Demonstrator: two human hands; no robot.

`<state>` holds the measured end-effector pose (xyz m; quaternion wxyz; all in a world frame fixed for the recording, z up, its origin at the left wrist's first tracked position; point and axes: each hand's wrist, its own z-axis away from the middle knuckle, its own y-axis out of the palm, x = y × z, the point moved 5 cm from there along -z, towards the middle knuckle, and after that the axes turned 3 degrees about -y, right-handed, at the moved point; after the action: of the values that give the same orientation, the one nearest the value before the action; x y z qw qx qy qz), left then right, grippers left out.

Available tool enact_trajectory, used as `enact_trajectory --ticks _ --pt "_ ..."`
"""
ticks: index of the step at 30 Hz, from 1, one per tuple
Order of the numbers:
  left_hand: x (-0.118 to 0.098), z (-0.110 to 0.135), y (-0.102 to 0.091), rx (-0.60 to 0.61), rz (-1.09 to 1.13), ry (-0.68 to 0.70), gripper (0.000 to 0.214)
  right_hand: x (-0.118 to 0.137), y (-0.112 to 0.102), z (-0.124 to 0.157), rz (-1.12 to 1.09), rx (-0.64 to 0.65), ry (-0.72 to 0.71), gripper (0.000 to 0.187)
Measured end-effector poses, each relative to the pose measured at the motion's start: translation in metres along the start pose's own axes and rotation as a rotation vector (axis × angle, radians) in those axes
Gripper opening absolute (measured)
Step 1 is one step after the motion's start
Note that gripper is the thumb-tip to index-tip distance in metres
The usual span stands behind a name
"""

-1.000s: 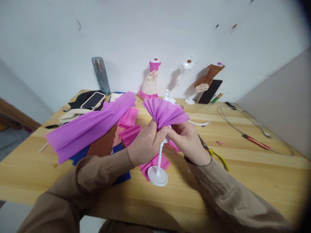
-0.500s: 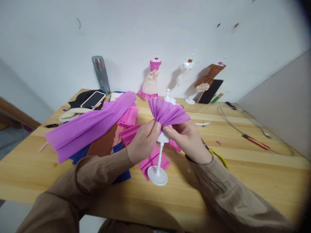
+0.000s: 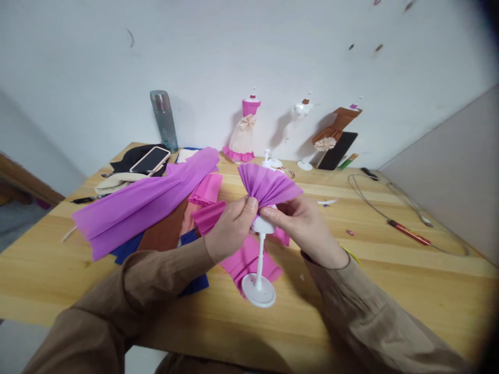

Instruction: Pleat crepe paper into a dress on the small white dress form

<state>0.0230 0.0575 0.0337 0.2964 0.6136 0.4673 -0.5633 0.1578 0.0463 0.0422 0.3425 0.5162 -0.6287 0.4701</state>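
Observation:
A purple pleated paper fan (image 3: 268,183) spreads upward in front of a small white dress-form mannequin (image 3: 264,225). My left hand (image 3: 233,227) is closed, its thumb pinching the gathered lower end of the fan from the left. From the right, my right hand (image 3: 302,222) is closed too, with its thumb pressed at the same gather. Both hands are around the mannequin's body, whose torso is mostly hidden behind the fan and fingers. Its round white base (image 3: 258,291) tilts toward me; I cannot tell whether it touches the table.
Purple crepe paper (image 3: 146,202) lies over brown and blue sheets at the left, near a phone (image 3: 150,160). A flask (image 3: 163,120) and dressed mannequins (image 3: 242,132) stand along the wall. A red-handled tool (image 3: 409,232) with a cable lies right. Yellow-handled scissors (image 3: 351,253) are half hidden.
The mannequin's base has swung slightly right and toward me. The fan sits a little lower, and my right hand and forearm now cover more of the yellow handle.

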Motion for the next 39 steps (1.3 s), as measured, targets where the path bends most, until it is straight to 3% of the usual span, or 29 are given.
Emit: enact_trajectory --ticks 6,12,17,25,33,39 --pt "-0.001 0.002 0.007 0.109 0.049 0.000 0.026 0.002 -0.008 -0.003 -0.038 -0.096 -0.008 0.034" --pt "0.004 0.002 0.006 0.041 -0.095 0.024 0.017 0.012 -0.016 -0.004 -0.060 0.011 -0.002 0.031" --pt "0.005 0.004 0.007 0.030 -0.232 0.020 0.015 0.025 -0.036 -0.001 -0.030 -0.140 -0.137 0.041" --pt "-0.002 0.006 0.010 0.022 -0.297 0.075 0.019 0.045 -0.022 -0.005 0.089 -0.150 -0.193 0.052" --pt "-0.001 0.006 0.010 0.007 -0.299 0.082 0.018 0.050 -0.022 -0.003 0.102 -0.124 -0.197 0.028" --pt "0.003 0.005 0.008 -0.001 -0.249 0.051 0.019 0.043 -0.017 -0.004 0.030 -0.025 -0.152 0.036"
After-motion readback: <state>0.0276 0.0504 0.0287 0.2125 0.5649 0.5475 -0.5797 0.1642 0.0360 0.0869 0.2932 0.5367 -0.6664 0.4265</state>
